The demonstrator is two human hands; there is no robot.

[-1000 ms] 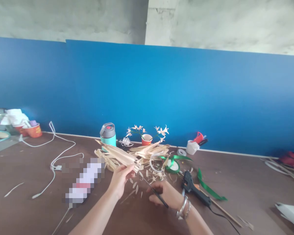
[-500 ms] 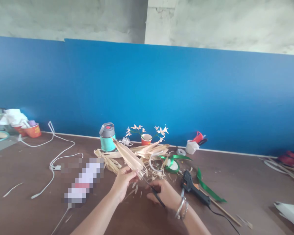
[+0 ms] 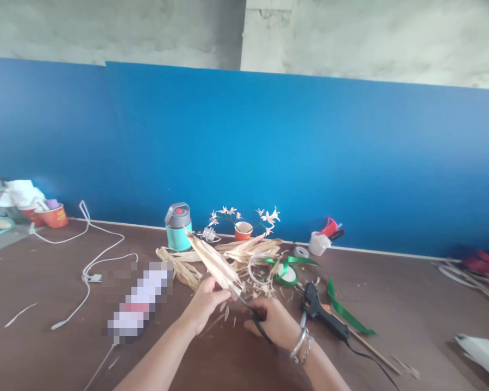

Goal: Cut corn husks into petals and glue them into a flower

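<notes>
My left hand (image 3: 207, 305) is closed on a pale dried corn husk (image 3: 214, 259), pinching it near its wide, ragged lower end. The husk slants up and left to a darker tip. In my right hand (image 3: 273, 323) are dark-handled scissors (image 3: 259, 326), their blades at the lower end of the husk, close to my left fingertips. Small husk slivers (image 3: 227, 312) lie on the table below. More dried husks (image 3: 252, 250) are heaped behind, beside a roll of green ribbon (image 3: 287, 273) and a whitish ring (image 3: 257, 270).
A black glue gun (image 3: 324, 315) with a cord lies right of my right hand, by a thin stick. Behind stand a turquoise flask (image 3: 179, 233), a red paper cup (image 3: 243, 232) with small flowers, and a white cup (image 3: 318, 244). White cables (image 3: 90, 266) run across the left.
The scissors' blades have moved slightly at the husk's lower end, and the husk has turned a little in my left hand. Everything else looks the same.
</notes>
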